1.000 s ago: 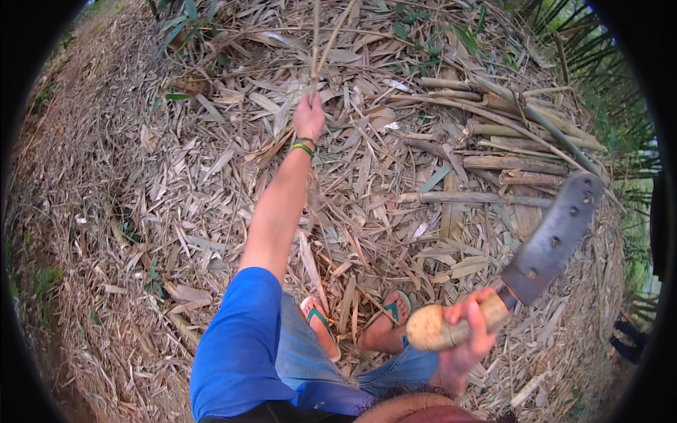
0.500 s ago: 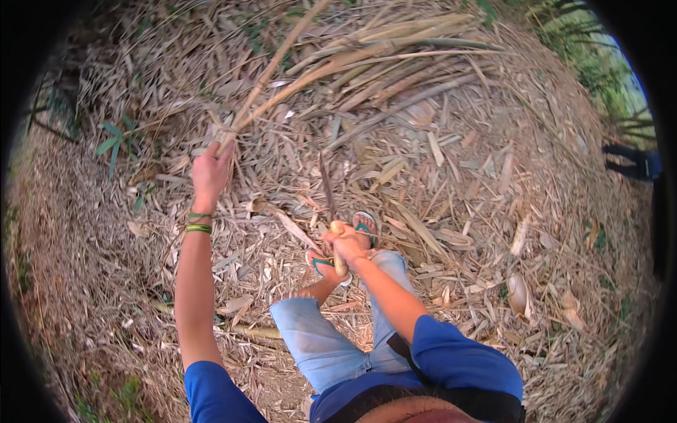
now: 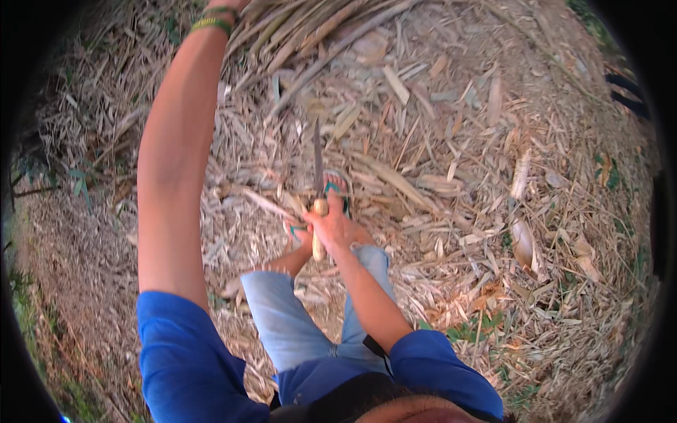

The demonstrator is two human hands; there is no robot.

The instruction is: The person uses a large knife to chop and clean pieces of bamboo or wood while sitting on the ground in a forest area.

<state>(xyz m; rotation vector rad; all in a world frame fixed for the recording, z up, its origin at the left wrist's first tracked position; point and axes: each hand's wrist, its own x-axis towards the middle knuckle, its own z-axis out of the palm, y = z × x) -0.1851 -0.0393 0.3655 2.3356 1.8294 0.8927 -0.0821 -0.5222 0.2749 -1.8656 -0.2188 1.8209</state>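
My right hand (image 3: 328, 224) is closed round the pale wooden handle of a machete (image 3: 317, 156) in front of my legs. Its dark, narrow blade points away from me, above my sandalled feet. My left arm is stretched far forward, with green and yellow bands at the wrist. Only the base of my left hand (image 3: 238, 3) shows at the top edge; the fingers are cut off from view. Nearest to that hand lies a pile of long, cut bamboo poles (image 3: 300, 35), partly out of the picture.
Dry leaves and bamboo husks litter the ground. A longer pole (image 3: 338, 49) lies along the near side of the pile. A pale husk (image 3: 522, 240) rests at the right. Dark legs of another person (image 3: 627, 95) show at the far right edge.
My left hand, earlier gripping thin stalks at the left, has reached forward to the top edge; the stalks are out of view. The pile sits higher in view. My right hand still holds the machete.
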